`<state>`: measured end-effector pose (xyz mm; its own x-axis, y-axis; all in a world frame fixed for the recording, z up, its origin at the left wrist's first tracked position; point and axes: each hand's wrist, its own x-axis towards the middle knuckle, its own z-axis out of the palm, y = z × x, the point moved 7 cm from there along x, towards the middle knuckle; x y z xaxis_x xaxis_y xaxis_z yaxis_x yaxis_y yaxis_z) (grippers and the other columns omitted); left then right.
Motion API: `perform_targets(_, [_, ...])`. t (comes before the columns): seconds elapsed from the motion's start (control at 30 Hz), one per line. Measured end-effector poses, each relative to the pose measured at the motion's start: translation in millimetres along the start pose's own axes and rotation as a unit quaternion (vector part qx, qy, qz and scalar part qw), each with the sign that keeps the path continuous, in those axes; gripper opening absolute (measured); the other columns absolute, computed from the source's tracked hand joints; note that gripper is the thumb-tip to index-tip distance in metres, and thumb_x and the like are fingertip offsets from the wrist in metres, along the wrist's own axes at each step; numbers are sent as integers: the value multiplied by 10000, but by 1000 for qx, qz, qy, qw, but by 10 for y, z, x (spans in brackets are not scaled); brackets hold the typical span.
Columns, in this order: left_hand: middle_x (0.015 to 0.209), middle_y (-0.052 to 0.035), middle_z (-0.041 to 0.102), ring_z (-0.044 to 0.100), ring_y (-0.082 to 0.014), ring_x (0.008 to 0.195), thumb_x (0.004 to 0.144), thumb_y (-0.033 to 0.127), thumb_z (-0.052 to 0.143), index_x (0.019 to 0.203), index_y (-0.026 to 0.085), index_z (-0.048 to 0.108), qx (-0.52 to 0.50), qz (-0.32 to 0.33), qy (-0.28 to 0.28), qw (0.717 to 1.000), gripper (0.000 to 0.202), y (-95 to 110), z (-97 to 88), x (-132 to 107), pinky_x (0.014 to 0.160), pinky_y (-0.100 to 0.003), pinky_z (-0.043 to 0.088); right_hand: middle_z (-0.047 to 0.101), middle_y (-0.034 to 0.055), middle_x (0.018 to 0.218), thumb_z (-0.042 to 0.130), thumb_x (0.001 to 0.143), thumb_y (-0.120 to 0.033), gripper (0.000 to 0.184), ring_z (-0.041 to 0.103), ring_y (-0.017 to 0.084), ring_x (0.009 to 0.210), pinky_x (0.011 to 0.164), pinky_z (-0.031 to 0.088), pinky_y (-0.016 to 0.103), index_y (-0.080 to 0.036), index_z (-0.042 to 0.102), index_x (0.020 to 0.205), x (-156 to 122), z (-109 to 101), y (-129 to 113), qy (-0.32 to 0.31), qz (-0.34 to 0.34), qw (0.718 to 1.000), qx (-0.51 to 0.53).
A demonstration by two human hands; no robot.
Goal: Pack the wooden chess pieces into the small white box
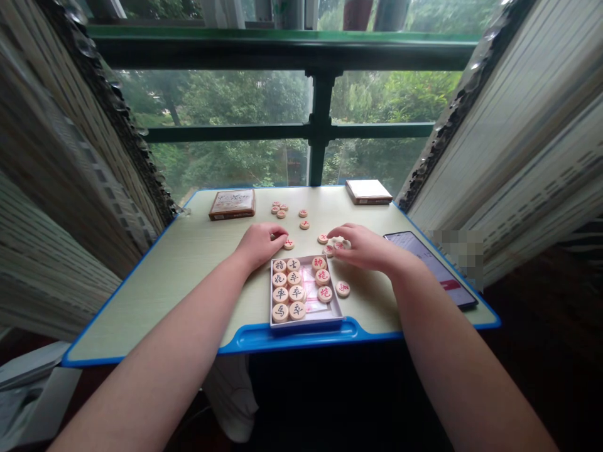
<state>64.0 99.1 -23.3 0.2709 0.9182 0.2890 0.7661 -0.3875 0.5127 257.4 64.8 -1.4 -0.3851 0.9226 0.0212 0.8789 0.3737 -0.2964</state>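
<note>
A small white box (335,312) sits at the table's near edge and holds several round wooden chess pieces (288,287) marked in black and red. My left hand (260,242) rests just behind the box, fingers curled, its fingertips beside a loose red-marked piece (289,244). My right hand (363,247) lies to the right of it, fingers bent down over a few loose pieces (328,250). Whether either hand pinches a piece is hidden. Another piece (342,289) lies right of the box.
The pale table (188,270) has a blue rim. Further back lie more loose pieces (279,209), a printed box lid (232,204) at left and a flat box (368,191) at right. A phone (438,269) lies at the right edge. Blinds flank the window.
</note>
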Motion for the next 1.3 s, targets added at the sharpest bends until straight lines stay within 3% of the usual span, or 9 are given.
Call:
perform_targets(0.27, [927, -50, 732, 660, -193, 883, 791, 248, 499, 989, 177, 717, -41, -24, 3, 999, 304, -62, 13, -4, 867, -298, 487, 535, 121, 1308, 508, 857, -273, 351, 505, 243, 1177, 1017, 374, 371, -180, 618, 1177, 58, 101, -95, 22, -64, 998, 10])
perform_targets(0.4, [1030, -58, 703, 629, -206, 953, 729, 283, 560, 972, 174, 726, -71, 3, -46, 996, 313, -6, 67, -10, 915, -307, 472, 625, 92, 1198, 464, 874, -231, 323, 554, 221, 1103, 987, 397, 345, -174, 644, 1136, 98, 163, -112, 26, -87, 996, -2])
perform_targets(0.63, [1058, -57, 684, 619, -206, 974, 703, 263, 560, 882, 173, 743, -121, 3, -80, 989, 272, -43, 114, 21, 956, -328, 454, 670, 80, 1031, 467, 877, -327, 271, 591, 195, 931, 847, 440, 299, -202, 690, 967, 121, 122, -26, 70, -30, 997, -4])
perform_targets(0.87, [1005, -59, 714, 636, -186, 982, 677, 100, 439, 1061, 145, 685, -183, -72, -59, 979, 457, -162, 148, 19, 955, -316, 458, 693, 67, 940, 478, 859, -309, 254, 566, 211, 860, 743, 434, 303, -225, 671, 1001, 156, 141, -36, 102, 12, 994, -41])
perform_targets(1.0, [1066, -67, 693, 613, -208, 1022, 643, 102, 486, 961, 154, 721, -170, -29, -74, 982, 399, -84, 125, 6, 956, -328, 456, 694, 63, 890, 497, 846, -314, 246, 560, 207, 839, 732, 425, 297, -211, 681, 972, 158, 120, -24, 109, 21, 993, -40])
perform_targets(1.3, [1097, -68, 658, 585, -205, 1036, 700, 198, 509, 968, 174, 712, -122, 46, -109, 985, 337, 48, 103, -1, 1005, -337, 409, 682, 63, 913, 523, 824, -299, 206, 557, 190, 819, 739, 422, 282, -215, 683, 924, 177, 150, -9, 101, 9, 994, -32])
